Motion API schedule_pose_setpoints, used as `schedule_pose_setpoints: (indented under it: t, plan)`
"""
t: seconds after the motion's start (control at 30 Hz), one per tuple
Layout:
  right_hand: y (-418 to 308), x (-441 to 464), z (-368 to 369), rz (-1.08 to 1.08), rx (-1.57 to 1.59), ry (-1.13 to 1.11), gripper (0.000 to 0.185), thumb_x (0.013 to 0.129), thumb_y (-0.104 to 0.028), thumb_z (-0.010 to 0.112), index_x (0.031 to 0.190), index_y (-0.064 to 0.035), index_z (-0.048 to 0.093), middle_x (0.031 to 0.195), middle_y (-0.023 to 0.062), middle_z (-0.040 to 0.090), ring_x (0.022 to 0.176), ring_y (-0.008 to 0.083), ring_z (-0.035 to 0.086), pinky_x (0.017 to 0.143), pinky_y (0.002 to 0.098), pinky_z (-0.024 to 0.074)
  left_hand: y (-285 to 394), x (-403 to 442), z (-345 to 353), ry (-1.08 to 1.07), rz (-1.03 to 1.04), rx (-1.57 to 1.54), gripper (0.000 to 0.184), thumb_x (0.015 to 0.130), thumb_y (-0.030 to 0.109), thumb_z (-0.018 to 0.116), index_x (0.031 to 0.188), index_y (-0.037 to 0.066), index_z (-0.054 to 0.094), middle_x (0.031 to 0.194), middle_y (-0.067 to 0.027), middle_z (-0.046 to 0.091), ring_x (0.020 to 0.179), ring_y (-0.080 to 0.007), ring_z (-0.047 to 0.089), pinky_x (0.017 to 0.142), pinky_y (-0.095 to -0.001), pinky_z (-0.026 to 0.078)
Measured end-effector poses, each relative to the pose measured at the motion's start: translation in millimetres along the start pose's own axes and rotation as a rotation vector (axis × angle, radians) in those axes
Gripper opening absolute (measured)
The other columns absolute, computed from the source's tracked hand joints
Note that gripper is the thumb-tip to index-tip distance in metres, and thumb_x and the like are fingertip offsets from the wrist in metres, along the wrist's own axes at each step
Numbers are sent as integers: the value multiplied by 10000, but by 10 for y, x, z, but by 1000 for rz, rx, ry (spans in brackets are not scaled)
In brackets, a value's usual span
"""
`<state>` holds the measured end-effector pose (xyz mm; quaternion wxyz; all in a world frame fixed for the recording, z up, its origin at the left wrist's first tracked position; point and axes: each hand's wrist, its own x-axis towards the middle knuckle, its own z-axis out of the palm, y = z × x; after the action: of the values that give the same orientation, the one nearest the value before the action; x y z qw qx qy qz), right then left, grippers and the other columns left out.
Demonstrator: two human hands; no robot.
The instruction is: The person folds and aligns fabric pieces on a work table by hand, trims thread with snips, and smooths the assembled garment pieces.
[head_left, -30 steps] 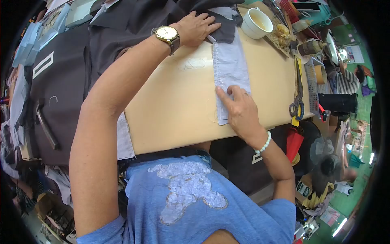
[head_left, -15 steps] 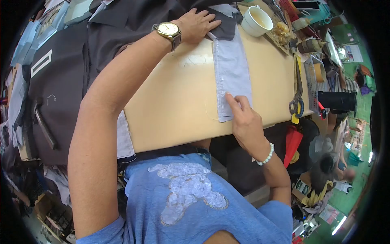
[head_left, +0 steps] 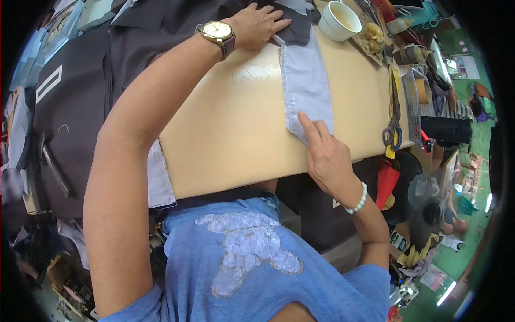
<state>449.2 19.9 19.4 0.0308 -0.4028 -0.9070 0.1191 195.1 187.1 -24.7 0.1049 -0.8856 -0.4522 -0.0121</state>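
Note:
My left hand (head_left: 260, 27) lies flat with its fingers spread on dark fabric (head_left: 171, 32) at the top of the table. From under that fabric a pale grey cloth strip (head_left: 306, 75) runs down towards me. My right hand (head_left: 331, 161) is at the strip's lower end, its index finger stretched along the cloth and its other fingers bent. The strip's lower edge slants up into this hand, and the thumb is hidden beneath it.
A white cup (head_left: 339, 21) stands at the upper right beside a cluttered tray. Scissors (head_left: 394, 115) lie near the table's right edge, by a grey basket (head_left: 413, 104). Dark fabric with a hammer-like tool (head_left: 55, 169) on it covers the left side. People are in the background.
My right hand has moved down and right along the strip, then slightly up. The strip's lower end now looks raised or folded under. My left hand stays on the dark fabric.

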Motion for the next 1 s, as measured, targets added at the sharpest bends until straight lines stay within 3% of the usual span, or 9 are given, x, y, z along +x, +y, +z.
schedule_pose_setpoints:
  t: [0.2, 0.3, 0.4, 0.53, 0.67, 0.77, 0.83, 0.9, 1.0]
  plan:
    - [-24, -54, 147, -29, -103, 29, 530, 738, -4, 521, 1265, -47, 509, 937, 153, 513, 732, 302, 574, 602, 405, 484, -32, 9, 132, 62, 10, 61, 526, 889, 248, 486, 1361, 34, 398, 1340, -170, 456, 1204, -297, 454, 961, -442, 373]
    - [-76, -231, 122, -82, -84, 75, 482, 722, 1, 537, 1200, -58, 561, 970, 156, 522, 774, 313, 563, 635, 402, 484, -6, 23, -4, -44, -2, -14, 556, 891, 260, 486, 1384, 35, 361, 1364, -166, 429, 1224, -297, 432, 963, -448, 370]
    - [-111, -325, 48, -85, 57, 62, 388, 698, 25, 543, 1070, -53, 620, 1023, 160, 539, 830, 330, 572, 687, 404, 490, -14, -2, 45, 153, 18, -39, 450, 838, 179, 509, 1262, 28, 525, 1228, -181, 553, 1129, -298, 517, 930, -413, 412]
    - [-116, -372, -55, 57, 397, 122, 310, 667, 71, 506, 927, -32, 641, 1093, 167, 555, 943, 352, 581, 788, 416, 489, 22, -23, -139, 318, 132, 118, 819, 709, 175, 703, 1433, 186, 320, 1406, -76, 408, 1308, -236, 376, 1052, -476, 289]
    - [-83, -493, 48, 241, 413, 531, 381, 722, 102, 430, 1069, 27, 568, 1155, 226, 520, 1086, 370, 520, 930, 421, 421, 99, -495, -418, 449, 18, -69, 1076, 560, 375, 811, 1465, 228, 248, 1458, -69, 340, 1349, -247, 320, 1080, -538, 217]
    - [-84, -469, 209, 356, 484, 673, 389, 800, 62, 436, 1184, 44, 492, 1261, 228, 469, 1141, 357, 492, 981, 437, 377, -23, -855, -366, 334, -241, 189, 877, 708, 250, 716, 1455, 170, 264, 1425, -108, 357, 1318, -271, 340, 1052, -589, 224]
    - [-68, -394, 387, 317, 450, 751, 404, 826, 41, 446, 1230, 61, 449, 1309, 233, 429, 1208, 361, 440, 1029, 448, 325, -129, -1043, -260, 241, -409, 184, 729, 764, 127, 613, 1424, 101, 303, 1292, -172, 465, 1181, -305, 480, 955, -538, 386]
    - [-183, -276, 457, 327, 499, 799, 444, 843, 25, 452, 1284, 68, 413, 1360, 238, 380, 1290, 373, 355, 1079, 466, 254, -214, -1122, -351, 7, -496, -235, 645, 773, 62, 564, 1381, 51, 348, 1049, -186, 587, 942, -314, 611, 745, -442, 512]
    - [-380, -170, 502, 293, 540, 873, 501, 864, -11, 451, 1347, 59, 338, 1405, 229, 333, 1324, 364, 308, 1105, 467, 209, -317, -1053, -385, 188, -339, -117, 598, 766, 30, 552, 1337, 34, 374, 825, -156, 622, 686, -322, 643, 570, -409, 511]
